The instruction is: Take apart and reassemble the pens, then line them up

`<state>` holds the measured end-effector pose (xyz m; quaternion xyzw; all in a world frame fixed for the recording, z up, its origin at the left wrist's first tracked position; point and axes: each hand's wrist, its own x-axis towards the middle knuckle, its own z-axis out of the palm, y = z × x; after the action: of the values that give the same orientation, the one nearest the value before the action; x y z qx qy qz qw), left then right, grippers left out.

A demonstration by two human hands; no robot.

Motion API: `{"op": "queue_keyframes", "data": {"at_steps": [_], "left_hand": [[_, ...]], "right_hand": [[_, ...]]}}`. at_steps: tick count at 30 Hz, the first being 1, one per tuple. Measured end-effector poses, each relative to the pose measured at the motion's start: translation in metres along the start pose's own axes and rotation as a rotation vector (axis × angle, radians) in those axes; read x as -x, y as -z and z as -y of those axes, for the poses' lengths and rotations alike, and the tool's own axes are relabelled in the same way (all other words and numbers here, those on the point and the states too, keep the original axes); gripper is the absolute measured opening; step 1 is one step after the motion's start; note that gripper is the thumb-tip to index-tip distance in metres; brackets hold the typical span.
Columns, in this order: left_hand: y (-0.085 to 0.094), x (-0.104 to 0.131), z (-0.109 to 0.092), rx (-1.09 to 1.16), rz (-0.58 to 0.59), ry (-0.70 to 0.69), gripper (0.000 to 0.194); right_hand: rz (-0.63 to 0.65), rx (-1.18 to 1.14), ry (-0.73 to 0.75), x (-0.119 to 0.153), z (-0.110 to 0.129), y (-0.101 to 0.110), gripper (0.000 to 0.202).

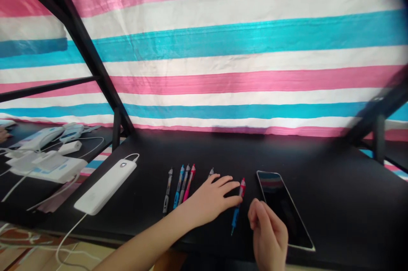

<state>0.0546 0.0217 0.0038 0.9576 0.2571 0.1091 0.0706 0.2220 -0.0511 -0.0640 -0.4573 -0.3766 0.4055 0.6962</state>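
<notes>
Head view
Left hand grip: the left hand (212, 198) lies flat, palm down, on the black table (334, 186), fingers (228, 181) spread and stretched to the right; it pinches nothing.
Left hand contact: its fingertips reach the red-and-blue pen (238, 208) near the pen's red upper end; whether they actually touch it cannot be told.
Right hand grip: the right hand (267, 237) is loosely curled at the table's near edge, fingers drawn together; nothing is seen in it, and whether it holds anything cannot be told.
Red-and-blue pen: lies on the table between the two hands, red end away from the person, blue end towards the near edge, slightly slanted.
Partly hidden pen: a grey pen tip (211, 172) shows above the left hand; the rest is covered by the hand.
Row of pens: four pens (179, 186) lie side by side just left of the left hand, close together, tips pointing away.
Phone: a dark-screened phone (283, 209) lies flat just right of the red-and-blue pen, beside the right hand.
Power bank: a white power bank (105, 186) with a white cable (68, 237) lies well left of the pens.
Backdrop: a striped cloth (223, 49) in pink, white and blue hangs behind the table.
Neighbouring table: white devices (47, 164) and cables lie at far left.
</notes>
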Motion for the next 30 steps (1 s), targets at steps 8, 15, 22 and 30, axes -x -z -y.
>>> {"op": "queue_keyframes", "data": {"at_steps": [8,15,22,30], "left_hand": [[-0.006,-0.004,-0.006,-0.155,-0.101,-0.211,0.019],[0.016,0.017,-0.008,-0.166,-0.488,0.027,0.032],[0.013,0.040,-0.016,0.122,-0.647,0.208,0.029],[-0.011,0.053,0.000,-0.146,-0.302,0.289,0.033]], "right_hand": [[-0.064,-0.055,0.033,-0.001,0.004,-0.004,0.047],[0.017,0.015,0.007,-0.008,0.011,-0.011,0.028],[-0.059,-0.133,-0.082,-0.004,0.006,-0.013,0.049],[-0.235,-0.351,-0.013,-0.004,0.004,-0.009,0.051]]}}
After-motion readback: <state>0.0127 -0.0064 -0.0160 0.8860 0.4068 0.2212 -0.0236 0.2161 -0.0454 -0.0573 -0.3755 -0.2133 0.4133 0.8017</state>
